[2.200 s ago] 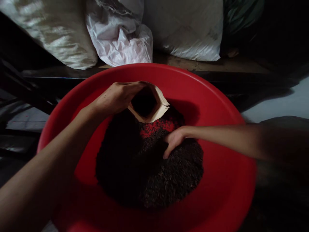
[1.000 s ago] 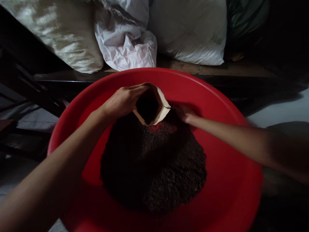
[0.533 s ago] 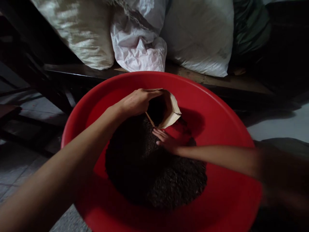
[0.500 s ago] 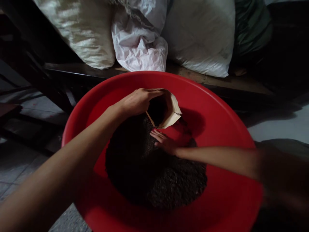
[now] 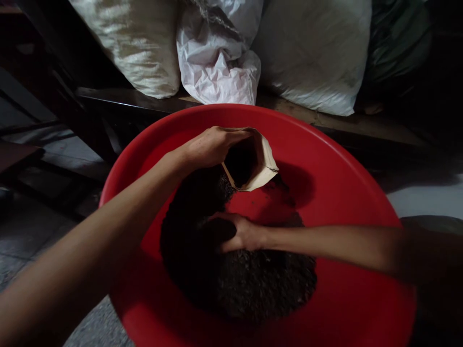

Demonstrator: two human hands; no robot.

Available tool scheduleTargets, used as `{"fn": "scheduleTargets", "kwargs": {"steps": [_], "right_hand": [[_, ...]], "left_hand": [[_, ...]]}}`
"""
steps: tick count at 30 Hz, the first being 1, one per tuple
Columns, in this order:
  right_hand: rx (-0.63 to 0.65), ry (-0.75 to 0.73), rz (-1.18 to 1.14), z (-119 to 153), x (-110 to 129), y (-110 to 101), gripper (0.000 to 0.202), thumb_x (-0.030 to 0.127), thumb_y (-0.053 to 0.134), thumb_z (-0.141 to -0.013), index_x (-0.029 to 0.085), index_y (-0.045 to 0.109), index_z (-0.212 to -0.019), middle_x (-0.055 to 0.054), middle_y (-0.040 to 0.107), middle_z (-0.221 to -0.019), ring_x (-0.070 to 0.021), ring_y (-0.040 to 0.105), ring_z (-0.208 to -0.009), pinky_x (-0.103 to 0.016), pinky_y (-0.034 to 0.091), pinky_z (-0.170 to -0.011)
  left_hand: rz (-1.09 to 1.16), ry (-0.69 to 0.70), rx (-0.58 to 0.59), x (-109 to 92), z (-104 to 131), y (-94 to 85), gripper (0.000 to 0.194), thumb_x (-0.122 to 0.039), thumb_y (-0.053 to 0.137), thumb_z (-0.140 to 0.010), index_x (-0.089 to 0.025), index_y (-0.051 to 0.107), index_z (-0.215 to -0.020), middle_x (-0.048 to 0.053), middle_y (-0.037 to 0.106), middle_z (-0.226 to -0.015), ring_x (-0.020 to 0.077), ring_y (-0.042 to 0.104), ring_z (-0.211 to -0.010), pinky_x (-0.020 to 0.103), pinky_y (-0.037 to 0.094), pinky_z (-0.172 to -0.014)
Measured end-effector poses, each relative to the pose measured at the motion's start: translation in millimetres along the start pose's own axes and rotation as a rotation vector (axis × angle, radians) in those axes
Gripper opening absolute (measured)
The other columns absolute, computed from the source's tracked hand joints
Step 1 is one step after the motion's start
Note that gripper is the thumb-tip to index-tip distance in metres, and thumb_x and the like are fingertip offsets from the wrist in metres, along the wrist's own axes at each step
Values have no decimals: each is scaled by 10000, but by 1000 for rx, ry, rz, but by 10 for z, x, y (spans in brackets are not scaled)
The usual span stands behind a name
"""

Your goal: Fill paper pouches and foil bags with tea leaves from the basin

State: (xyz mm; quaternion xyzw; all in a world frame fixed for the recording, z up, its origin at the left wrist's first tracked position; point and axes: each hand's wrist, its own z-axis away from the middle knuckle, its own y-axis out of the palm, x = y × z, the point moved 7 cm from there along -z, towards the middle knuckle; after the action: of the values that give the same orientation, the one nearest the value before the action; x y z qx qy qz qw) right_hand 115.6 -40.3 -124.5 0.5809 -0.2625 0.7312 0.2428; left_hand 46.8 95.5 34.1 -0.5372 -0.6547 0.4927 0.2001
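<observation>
A large red basin (image 5: pixel 347 202) holds a heap of dark, crumbly material (image 5: pixel 267 284). My left hand (image 5: pixel 213 146) grips the rim of an open paper bag (image 5: pixel 265 164), tilted over the far part of the heap; its inside is dark. Below the bag, my right hand (image 5: pixel 240 233) is down at the heap, its fingers curved round a dark clump of the material. Its fingertips are partly lost in the shadow.
Behind the basin, a pale sack (image 5: pixel 144 53), a crumpled white bag (image 5: pixel 220 67) and a big whitish sack (image 5: pixel 314 53) rest on a low wooden ledge (image 5: pixel 361 126). Dark furniture legs stand at the left on the tiled floor (image 5: pixel 21 241).
My right hand has moved from just under the bag's mouth down toward me, into the heap, and its fingers have curled round some material. The view has shifted slightly.
</observation>
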Motion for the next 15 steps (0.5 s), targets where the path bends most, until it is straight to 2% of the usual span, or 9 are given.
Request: {"fn": "scheduleTargets", "kwargs": {"steps": [3, 6, 8, 10, 12, 15], "right_hand": [[-9, 7, 12, -2, 79, 6, 601, 257, 864, -621, 190, 710, -1198, -48, 740, -1159, -263, 682, -1113, -433, 532, -1049], [12, -13, 71, 9, 261, -1, 530, 229, 834, -605, 195, 737, -1126, -27, 753, -1095, -235, 694, -1046, -381, 548, -997], [30, -79, 129, 27, 497, -28, 468, 228, 819, -621, 199, 736, -1081, -16, 751, -1035, -216, 701, -982, -360, 564, -943], [24, -213, 199, 70, 833, -111, 417, 234, 807, -661, 207, 719, -1068, -12, 746, -1011, -203, 704, -951, -354, 570, -921], [-62, -387, 292, 151, 1210, -291, 373, 244, 805, -709, 218, 701, -1066, -15, 747, -1048, -199, 708, -984, -363, 568, -960], [-390, -568, 560, 330, 1626, -722, 357, 264, 788, -777, 236, 692, -1120, -28, 739, -1146, -219, 700, -1081, -405, 552, -1043]], "left_hand": [[14, -6, -1, 25, -22, 13, 592, -55, 422, -966, -240, 577, -1507, 43, 561, -1575, 212, 546, -1458, 361, 430, -1264], [18, -7, 1, 40, -49, 35, 601, -40, 430, -953, -227, 583, -1503, 58, 565, -1571, 226, 553, -1453, 371, 429, -1263], [11, -15, 8, 45, -68, 55, 591, -41, 423, -957, -205, 582, -1503, 74, 558, -1575, 221, 543, -1460, 352, 417, -1267], [10, -23, 18, 39, -85, 72, 587, -41, 411, -963, -196, 579, -1504, 78, 549, -1580, 209, 539, -1463, 336, 413, -1265], [27, -21, 19, 16, -98, 74, 580, -44, 433, -958, -218, 597, -1486, 61, 567, -1566, 201, 553, -1450, 331, 426, -1252], [91, 9, 3, -25, -105, 58, 545, -73, 549, -929, -251, 647, -1434, 45, 636, -1500, 220, 608, -1399, 352, 474, -1216]]}}
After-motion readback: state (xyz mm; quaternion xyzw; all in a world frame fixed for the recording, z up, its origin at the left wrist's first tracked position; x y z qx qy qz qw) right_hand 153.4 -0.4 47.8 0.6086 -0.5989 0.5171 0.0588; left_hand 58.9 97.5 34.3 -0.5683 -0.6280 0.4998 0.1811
